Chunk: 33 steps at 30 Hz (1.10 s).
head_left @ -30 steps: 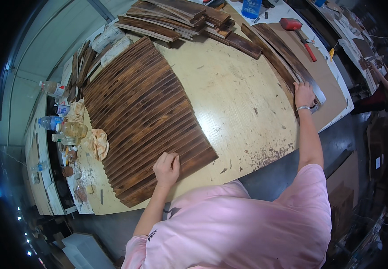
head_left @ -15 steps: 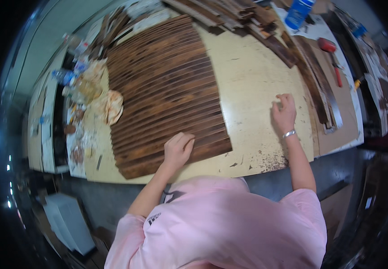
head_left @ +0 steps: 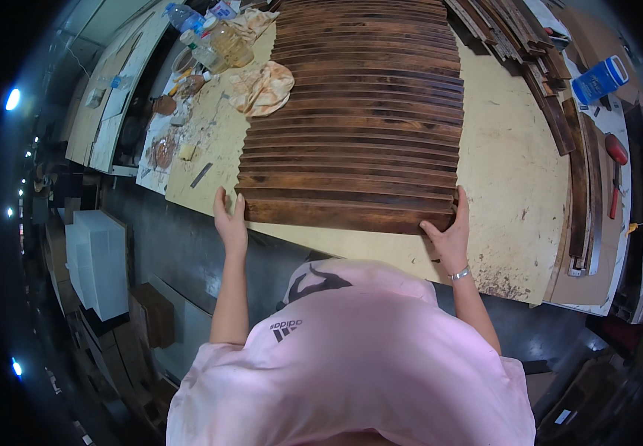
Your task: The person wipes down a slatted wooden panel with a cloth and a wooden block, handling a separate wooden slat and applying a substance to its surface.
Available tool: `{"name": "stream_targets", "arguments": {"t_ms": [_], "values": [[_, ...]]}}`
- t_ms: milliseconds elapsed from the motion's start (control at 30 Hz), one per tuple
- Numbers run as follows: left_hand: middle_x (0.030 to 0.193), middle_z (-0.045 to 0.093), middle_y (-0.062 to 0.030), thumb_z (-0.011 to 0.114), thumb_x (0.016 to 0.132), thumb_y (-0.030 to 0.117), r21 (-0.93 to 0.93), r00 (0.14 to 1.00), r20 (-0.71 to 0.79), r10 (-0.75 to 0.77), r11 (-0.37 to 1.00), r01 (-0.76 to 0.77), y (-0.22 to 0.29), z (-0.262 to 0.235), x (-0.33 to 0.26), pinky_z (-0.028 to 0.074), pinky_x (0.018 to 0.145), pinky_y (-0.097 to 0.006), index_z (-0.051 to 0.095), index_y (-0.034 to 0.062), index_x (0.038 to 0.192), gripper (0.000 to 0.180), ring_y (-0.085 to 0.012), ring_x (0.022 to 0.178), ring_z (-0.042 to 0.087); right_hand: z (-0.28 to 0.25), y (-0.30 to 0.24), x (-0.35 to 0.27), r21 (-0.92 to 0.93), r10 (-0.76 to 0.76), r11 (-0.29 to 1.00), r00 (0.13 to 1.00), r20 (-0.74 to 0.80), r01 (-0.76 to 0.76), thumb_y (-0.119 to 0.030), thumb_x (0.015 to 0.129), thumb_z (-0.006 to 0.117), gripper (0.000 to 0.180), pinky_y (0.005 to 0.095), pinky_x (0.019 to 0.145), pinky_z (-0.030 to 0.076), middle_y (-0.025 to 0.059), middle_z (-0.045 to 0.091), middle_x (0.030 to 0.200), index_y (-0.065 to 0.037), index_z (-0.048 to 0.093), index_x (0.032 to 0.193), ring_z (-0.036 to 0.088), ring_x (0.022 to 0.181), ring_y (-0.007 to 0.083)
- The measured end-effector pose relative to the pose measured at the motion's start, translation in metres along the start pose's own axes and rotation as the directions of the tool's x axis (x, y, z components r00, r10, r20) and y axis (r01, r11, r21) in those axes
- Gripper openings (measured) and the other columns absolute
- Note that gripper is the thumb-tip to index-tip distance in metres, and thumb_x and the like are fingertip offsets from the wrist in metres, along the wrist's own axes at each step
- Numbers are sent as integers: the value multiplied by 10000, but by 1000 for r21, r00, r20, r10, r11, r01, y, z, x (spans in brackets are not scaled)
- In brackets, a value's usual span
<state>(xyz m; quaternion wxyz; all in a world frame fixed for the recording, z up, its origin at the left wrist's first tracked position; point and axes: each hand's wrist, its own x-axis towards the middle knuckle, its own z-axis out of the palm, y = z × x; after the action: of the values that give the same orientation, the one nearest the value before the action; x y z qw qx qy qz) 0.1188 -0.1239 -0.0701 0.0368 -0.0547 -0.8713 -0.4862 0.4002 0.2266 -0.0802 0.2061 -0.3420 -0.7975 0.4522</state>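
Note:
Dark-brown stained wooden slats (head_left: 351,152) lie side by side in close rows across the pale board tabletop. My left hand (head_left: 231,223) is at the left end of the nearest slat (head_left: 336,213), its thumb against that end and its fingers stretched apart outside it. Around the right corner of the same slat is my right hand (head_left: 449,236), with a silver band at the wrist. Its thumb presses the near edge and its fingers lie along the right end.
A stained crumpled cloth (head_left: 264,89) rests beside the slats, near a jar of yellowish liquid (head_left: 230,43) and bottles. Loose wooden strips (head_left: 511,37) pile up at the back right. A blue canister (head_left: 599,80) and a red-headed mallet (head_left: 616,149) sit at the right.
My left hand has gone from the top of the slats to their left end. My right hand has moved from above the bare board to the right corner. The view has shifted.

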Motion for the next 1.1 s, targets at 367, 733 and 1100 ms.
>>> {"name": "stream_targets", "arguments": {"t_ms": [367, 733, 1100], "values": [[1403, 541, -210, 675, 959, 227, -165, 980, 196, 38, 986, -5, -39, 14, 63, 384, 1107, -382, 430, -25, 1465, 616, -312, 1295, 534, 23, -9, -6, -260, -101, 963, 990, -103, 71, -83, 729, 826, 997, 444, 1215, 264, 215, 287, 1593, -62, 275, 1560, 273, 1473, 391], [1413, 500, -279, 670, 914, 338, 242, 832, 304, 464, 807, -539, 19, 99, 229, 407, 1079, -479, 468, 1, 1424, 644, -440, 1305, 484, 106, -70, -51, -17, 101, 995, 992, 81, -100, -59, 821, 744, 277, 344, 577, 472, 103, 607, 719, -10, 517, 972, 588, 602, 225], [1167, 696, -176, 687, 860, 174, 2, 958, 175, 228, 973, -232, 33, 96, 262, 503, 927, -433, 644, 96, 1272, 422, -381, 1091, 645, 115, -96, -43, -169, 195, 971, 970, 144, -170, -76, 797, 776, 376, 363, 587, 485, 134, 613, 674, -18, 461, 994, 615, 611, 287]]}}
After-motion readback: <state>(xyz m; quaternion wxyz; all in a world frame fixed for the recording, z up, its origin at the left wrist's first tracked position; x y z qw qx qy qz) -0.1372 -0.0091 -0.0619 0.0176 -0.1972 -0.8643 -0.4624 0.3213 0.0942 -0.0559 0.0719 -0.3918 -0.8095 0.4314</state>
